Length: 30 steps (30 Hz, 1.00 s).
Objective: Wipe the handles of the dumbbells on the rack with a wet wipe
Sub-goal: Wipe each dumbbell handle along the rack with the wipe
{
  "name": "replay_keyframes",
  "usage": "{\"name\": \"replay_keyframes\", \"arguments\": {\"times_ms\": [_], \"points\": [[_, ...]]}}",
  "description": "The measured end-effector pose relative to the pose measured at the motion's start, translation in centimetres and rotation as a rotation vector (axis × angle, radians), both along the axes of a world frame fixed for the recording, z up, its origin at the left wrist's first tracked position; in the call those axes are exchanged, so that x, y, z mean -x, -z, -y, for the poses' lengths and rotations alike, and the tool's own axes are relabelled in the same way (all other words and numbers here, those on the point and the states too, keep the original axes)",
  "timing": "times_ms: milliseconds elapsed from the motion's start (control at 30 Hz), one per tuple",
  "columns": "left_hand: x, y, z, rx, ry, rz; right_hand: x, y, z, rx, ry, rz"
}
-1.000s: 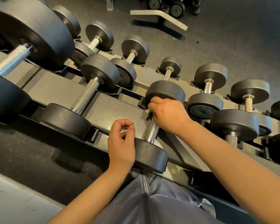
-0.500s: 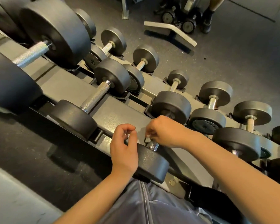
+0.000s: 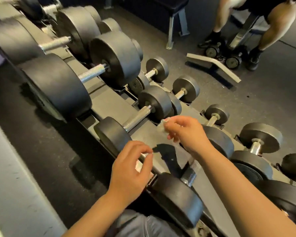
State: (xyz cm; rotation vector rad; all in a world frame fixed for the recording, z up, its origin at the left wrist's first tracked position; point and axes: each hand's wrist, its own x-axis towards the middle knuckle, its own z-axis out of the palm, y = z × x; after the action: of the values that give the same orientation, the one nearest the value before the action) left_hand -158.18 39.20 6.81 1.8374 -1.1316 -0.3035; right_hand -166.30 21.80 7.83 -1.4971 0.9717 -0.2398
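Gym rack [image 3: 108, 103]; wipe [image 3: 161, 126] in R hand [image 3: 186, 132]

The right hand [image 3: 186, 132] is up in the air over the rack [image 3: 109, 106]. It pinches a small crumpled wet wipe [image 3: 161, 126]. The left hand [image 3: 132, 168] is lower and pinches a small white thing; what it is cannot be told. Between the hands lies a dumbbell [image 3: 176, 197] with a shiny handle [image 3: 189, 177]. Another dumbbell handle [image 3: 138, 118] is just left of the wipe. A person's legs [image 3: 273, 26] show far back on the floor [image 3: 263, 100].
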Motion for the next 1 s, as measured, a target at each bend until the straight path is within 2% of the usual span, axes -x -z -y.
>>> {"name": "replay_keyframes", "arguments": {"times_ms": [100,167,267,333,400,500,600,700,867,1000], "points": [[-5.8,-1.5,0.7,-0.025,-0.081,0.093,-4.0,0.3,-0.4,-0.255,0.229,0.09],[-9.4,-1.5,2.0,-0.095,-0.03,0.135,-6.7,1.6,-0.4,-0.187,0.265,0.065],[-13.5,-0.3,4.0,-0.335,0.208,0.186,-10.3,3.8,-0.1,0.221,0.145,-0.066],[-14.5,0.1,4.5,-0.48,0.328,0.147,-11.5,5.1,-0.4,0.689,-0.07,-0.259],[-14.9,0.3,4.7,-0.512,0.433,0.154,-11.7,6.0,-0.7,1.063,-0.197,-0.436],[-16.3,0.8,5.5,-0.579,0.568,0.095,-11.6,6.9,-0.7,1.227,-0.141,-0.615],[-17.8,1.5,6.9,-0.656,0.555,-0.08,-12.4,7.3,-1.3,1.185,-0.001,-0.675],[-17.9,1.5,7.2,-0.7,0.557,-0.128,-13.1,7.8,-2.7,1.067,0.189,-0.643],[-17.9,1.4,7.4,-0.71,0.567,-0.121,-14.5,8.4,-3.9,0.603,0.618,-0.487],[-17.8,1.5,7.4,-0.702,0.556,-0.149,-14.3,9.6,-4.0,0.407,0.82,-0.432]]}}
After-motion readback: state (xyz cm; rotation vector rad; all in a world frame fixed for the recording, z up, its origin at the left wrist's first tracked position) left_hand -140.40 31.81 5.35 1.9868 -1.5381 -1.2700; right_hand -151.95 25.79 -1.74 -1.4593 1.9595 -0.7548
